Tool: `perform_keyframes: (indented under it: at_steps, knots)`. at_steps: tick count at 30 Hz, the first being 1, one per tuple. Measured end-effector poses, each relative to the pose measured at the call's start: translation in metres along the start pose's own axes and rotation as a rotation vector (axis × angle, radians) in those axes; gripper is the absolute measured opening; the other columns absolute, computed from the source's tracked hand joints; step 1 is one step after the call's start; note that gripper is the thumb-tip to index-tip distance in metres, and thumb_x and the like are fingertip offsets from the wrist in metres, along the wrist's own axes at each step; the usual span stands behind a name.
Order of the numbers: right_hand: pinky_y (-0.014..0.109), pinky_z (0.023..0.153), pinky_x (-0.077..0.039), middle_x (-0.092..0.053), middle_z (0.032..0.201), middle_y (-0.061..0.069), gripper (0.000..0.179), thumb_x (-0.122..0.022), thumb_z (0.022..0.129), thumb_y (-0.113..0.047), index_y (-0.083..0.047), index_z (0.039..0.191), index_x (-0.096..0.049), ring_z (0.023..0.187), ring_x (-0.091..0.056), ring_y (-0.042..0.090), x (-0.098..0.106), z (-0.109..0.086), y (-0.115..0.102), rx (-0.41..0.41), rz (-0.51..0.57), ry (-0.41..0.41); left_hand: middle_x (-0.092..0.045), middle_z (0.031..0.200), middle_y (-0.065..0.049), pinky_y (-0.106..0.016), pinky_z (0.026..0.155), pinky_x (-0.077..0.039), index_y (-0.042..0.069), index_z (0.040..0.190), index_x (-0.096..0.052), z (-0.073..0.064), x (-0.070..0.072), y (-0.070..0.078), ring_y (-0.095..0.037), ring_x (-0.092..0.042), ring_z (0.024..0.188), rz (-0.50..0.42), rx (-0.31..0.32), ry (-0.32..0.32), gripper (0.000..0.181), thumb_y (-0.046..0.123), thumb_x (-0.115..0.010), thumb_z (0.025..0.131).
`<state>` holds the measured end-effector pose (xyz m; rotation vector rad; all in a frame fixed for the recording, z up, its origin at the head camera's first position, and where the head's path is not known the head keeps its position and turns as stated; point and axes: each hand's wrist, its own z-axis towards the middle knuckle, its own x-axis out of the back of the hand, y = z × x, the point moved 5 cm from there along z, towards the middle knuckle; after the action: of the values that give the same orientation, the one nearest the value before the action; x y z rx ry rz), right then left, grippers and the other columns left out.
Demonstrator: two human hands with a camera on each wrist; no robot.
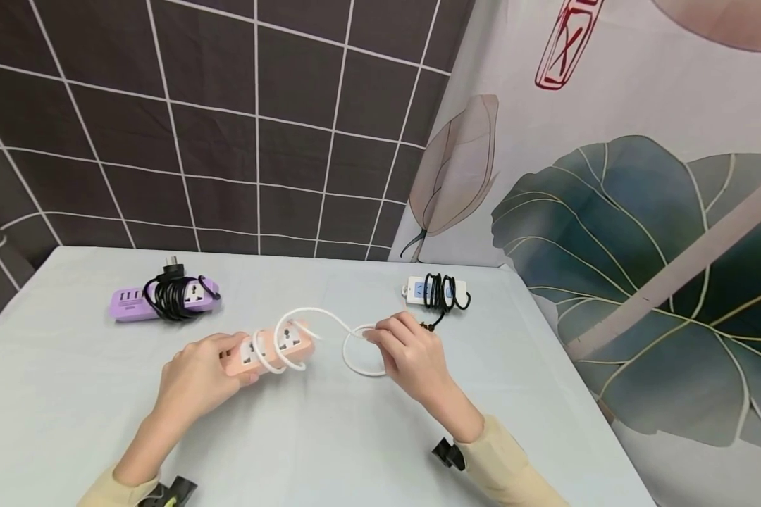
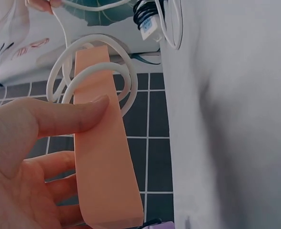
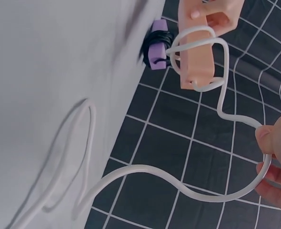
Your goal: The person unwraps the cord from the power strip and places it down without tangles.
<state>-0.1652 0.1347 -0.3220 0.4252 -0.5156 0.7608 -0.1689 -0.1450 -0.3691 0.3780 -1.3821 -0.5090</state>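
My left hand (image 1: 199, 373) grips one end of a peach power strip (image 1: 251, 354), thumb on its plain side and fingers behind, as the left wrist view shows. The strip is held up off the table, its sockets facing away from me. White cord (image 3: 145, 169) loops loosely around the strip's other end. To the right of it, my right hand (image 1: 412, 355) pinches the white cord between thumb and fingers. From that pinch the cord runs back to the strip on one side and hangs down onto the table on the other, seen in the right wrist view.
A purple power strip (image 1: 132, 304) wrapped in black cord lies at the back left of the pale table (image 1: 330, 451). Toward the back right lies a white power strip (image 1: 413, 289), also wound with black cord. A dark tile-patterned backdrop (image 1: 215, 141) stands behind the table.
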Motion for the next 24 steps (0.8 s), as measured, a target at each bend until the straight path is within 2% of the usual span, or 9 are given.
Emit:
perform_keyframes:
  at_steps: [8,10,13,16,24]
  knots:
    - [0.020,0.049,-0.046,-0.066,0.079,-0.004,0.033,-0.065,0.066,0.012,-0.014,0.084,-0.073,0.075,-0.059,0.013,0.012,-0.012,-0.004,0.022,-0.007,0.015,-0.062,0.125,-0.021,-0.040,0.058,-0.041,0.007,0.126,-0.063,0.001,0.002,-0.004,-0.043,-0.062,0.099,-0.002,0.015,0.006,0.069,0.034,-0.084,0.066]
    - [0.021,0.052,-0.048,-0.066,0.078,-0.004,0.030,-0.063,0.070,0.012,-0.013,0.084,-0.073,0.075,-0.059,0.014,0.014,-0.015,-0.005,0.034,-0.007,0.026,-0.062,0.126,-0.021,-0.042,0.059,-0.042,0.007,0.126,-0.062,0.001,0.003,-0.004,-0.044,-0.062,0.101,-0.001,0.021,0.009,0.069,0.034,-0.084,0.066]
    - [0.021,0.055,-0.050,-0.065,0.077,-0.004,0.026,-0.056,0.082,0.007,-0.013,0.084,-0.073,0.074,-0.060,0.014,0.017,-0.019,-0.007,0.042,-0.009,0.031,-0.062,0.126,-0.021,-0.046,0.061,-0.043,0.006,0.126,-0.062,0.001,0.004,-0.006,-0.046,-0.061,0.102,-0.002,0.027,0.014,0.069,0.033,-0.084,0.066]
    - [0.021,0.056,-0.051,-0.065,0.077,-0.004,0.032,-0.046,0.091,0.000,-0.013,0.084,-0.073,0.073,-0.060,0.014,0.020,-0.022,-0.009,0.051,-0.022,0.033,-0.062,0.126,-0.021,-0.047,0.062,-0.043,0.007,0.127,-0.062,0.002,0.005,-0.007,-0.046,-0.061,0.102,-0.004,0.034,0.021,0.069,0.033,-0.083,0.066]
    - [0.022,0.057,-0.052,-0.065,0.078,-0.004,0.032,-0.044,0.091,0.001,-0.013,0.084,-0.073,0.073,-0.060,0.014,0.022,-0.034,-0.012,0.070,-0.022,0.007,-0.061,0.126,-0.022,-0.047,0.060,-0.042,0.007,0.126,-0.062,0.002,0.007,-0.011,-0.049,-0.061,0.095,-0.006,0.053,0.029,0.069,0.035,-0.083,0.067]
